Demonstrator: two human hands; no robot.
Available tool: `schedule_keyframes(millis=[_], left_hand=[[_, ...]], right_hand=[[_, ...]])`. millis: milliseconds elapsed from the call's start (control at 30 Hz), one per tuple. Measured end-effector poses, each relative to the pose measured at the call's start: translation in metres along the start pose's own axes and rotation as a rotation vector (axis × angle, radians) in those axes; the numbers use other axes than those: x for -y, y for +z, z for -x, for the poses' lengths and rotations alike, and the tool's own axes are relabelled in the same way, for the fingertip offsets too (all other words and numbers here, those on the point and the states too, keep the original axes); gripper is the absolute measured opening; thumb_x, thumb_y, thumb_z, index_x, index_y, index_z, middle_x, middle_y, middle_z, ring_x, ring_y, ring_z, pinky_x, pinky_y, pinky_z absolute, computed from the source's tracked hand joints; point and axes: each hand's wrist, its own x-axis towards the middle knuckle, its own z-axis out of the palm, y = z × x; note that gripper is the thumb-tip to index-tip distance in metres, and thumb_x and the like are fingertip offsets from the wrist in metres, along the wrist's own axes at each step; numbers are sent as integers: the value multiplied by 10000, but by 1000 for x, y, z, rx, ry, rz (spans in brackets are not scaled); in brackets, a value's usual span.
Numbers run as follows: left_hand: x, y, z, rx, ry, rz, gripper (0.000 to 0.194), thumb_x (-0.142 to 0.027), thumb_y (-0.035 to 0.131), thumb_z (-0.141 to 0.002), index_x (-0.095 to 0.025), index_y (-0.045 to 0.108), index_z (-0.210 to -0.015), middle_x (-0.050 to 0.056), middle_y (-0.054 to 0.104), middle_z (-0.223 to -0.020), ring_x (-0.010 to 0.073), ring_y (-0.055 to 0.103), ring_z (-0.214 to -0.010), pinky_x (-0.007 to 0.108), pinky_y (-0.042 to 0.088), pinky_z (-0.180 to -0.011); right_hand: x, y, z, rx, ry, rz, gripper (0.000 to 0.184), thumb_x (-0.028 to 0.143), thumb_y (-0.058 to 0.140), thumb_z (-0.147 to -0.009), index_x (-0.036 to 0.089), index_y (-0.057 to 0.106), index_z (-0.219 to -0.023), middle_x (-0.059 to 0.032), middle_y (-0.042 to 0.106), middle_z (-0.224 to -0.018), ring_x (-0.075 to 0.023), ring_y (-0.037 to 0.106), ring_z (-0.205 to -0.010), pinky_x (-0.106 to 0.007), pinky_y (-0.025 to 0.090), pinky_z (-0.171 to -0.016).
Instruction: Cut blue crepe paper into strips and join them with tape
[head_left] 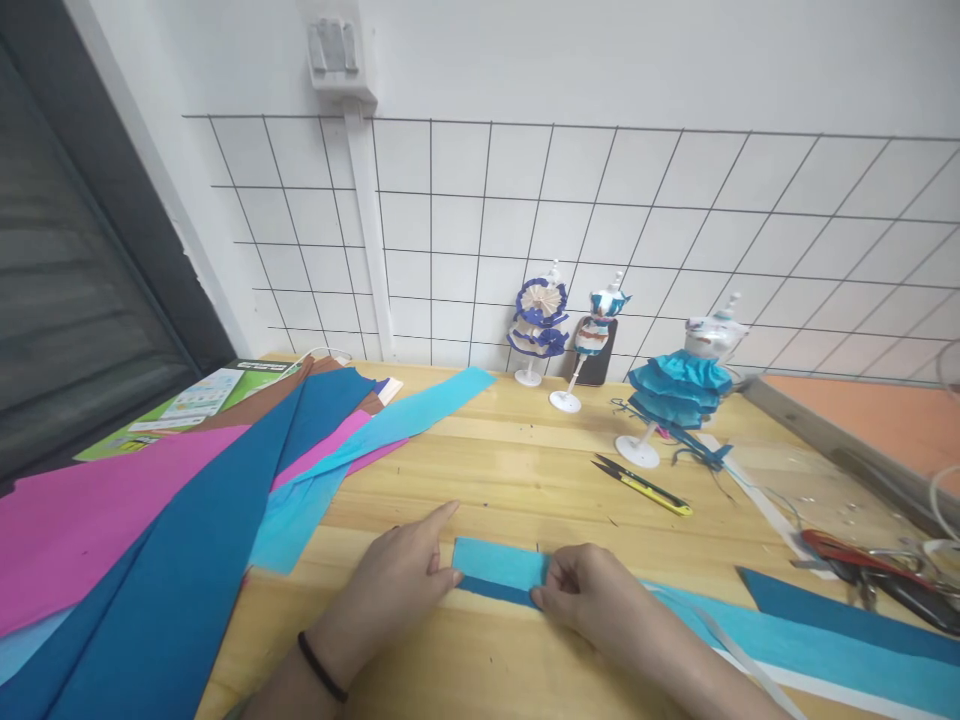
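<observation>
A light blue crepe paper strip lies on the wooden table, layered over a darker blue strip. My left hand rests at the strip's left end, index finger stretched out, thumb pressing the edge. My right hand is closed in a pinch on the strip's folded part. The strips run off to the right.
Sheets of pink, dark blue and light blue crepe paper fan over the left. Three small mannequins in paper dresses stand at the back by a wire grid. Yellow-handled snips lie mid-table. Red-handled tools sit right.
</observation>
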Motion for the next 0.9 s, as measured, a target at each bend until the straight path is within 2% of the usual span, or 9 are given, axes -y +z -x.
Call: schedule_keyframes(millis=[167, 300, 433, 500, 567, 633, 667, 767, 900], left_hand=[[0, 0, 1, 1, 25, 10, 624, -239, 444, -722, -217, 329, -1335, -42, 562, -660, 142, 523, -651, 226, 324, -560], [0, -2, 0, -4, -4, -3, 644, -226, 446, -712, -214, 313, -1342, -45, 546, -645, 139, 523, -639, 226, 329, -549], [-11, -5, 3, -43, -10, -122, 585, -193, 455, -709, -231, 394, -1289, -17, 590, -697, 167, 543, -685, 253, 358, -592], [-22, 0, 6, -50, 88, -201, 449, -163, 430, -739, -242, 502, -1175, 12, 622, -810, 187, 550, -763, 284, 375, -667], [-34, 9, 10, -5, 265, -243, 302, -157, 402, -787, -238, 571, -1023, 29, 614, -928, 202, 532, -867, 314, 372, -765], [-42, 23, 12, 70, 439, -269, 244, -174, 399, -822, -240, 561, -992, 35, 586, -988, 216, 495, -944, 333, 362, -822], [-44, 30, 13, 88, 477, -294, 246, -184, 414, -824, -241, 539, -1028, 41, 573, -1001, 227, 485, -949, 342, 370, -813], [-43, 46, 12, 88, 489, -390, 302, -207, 460, -817, -237, 478, -1117, 59, 544, -990, 250, 474, -908, 365, 391, -756], [-39, 52, 10, 87, 511, -442, 274, -222, 477, -826, -217, 496, -1099, 66, 529, -969, 241, 449, -917, 350, 376, -772]], right_hand=[[-1, -2, 2, 21, -10, -13, 173, 254, 510, -700, 211, 428, -555, 92, 405, -336, -65, 406, -307, -165, 273, -359], [-1, -4, 0, 70, -1, -58, 118, 226, 498, -673, 217, 425, -580, 97, 435, -358, -68, 451, -299, -152, 269, -327], [-3, -4, -1, 99, 1, -100, 101, 210, 478, -674, 221, 427, -587, 99, 429, -320, -75, 452, -284, -143, 260, -297], [-5, -3, -2, 94, -7, -116, 97, 203, 477, -671, 218, 431, -587, 101, 425, -320, -73, 454, -281, -140, 260, -292], [-8, -1, -2, 86, -20, -137, 80, 193, 477, -664, 214, 438, -598, 104, 427, -333, -70, 460, -282, -136, 261, -289], [-10, 0, -2, 85, -35, -163, 63, 172, 472, -655, 209, 447, -611, 104, 434, -343, -72, 479, -297, -130, 264, -291], [-11, 1, -1, 88, -40, -178, 56, 164, 465, -656, 208, 452, -625, 104, 434, -342, -77, 491, -305, -129, 267, -292], [-12, -2, 2, 119, -39, -235, 39, 166, 458, -680, 205, 462, -677, 99, 460, -367, -97, 546, -352, -132, 324, -316], [-9, -19, 12, 172, -22, -330, 50, 240, 456, -753, 195, 452, -731, 72, 535, -487, -119, 620, -453, -167, 432, -394]])
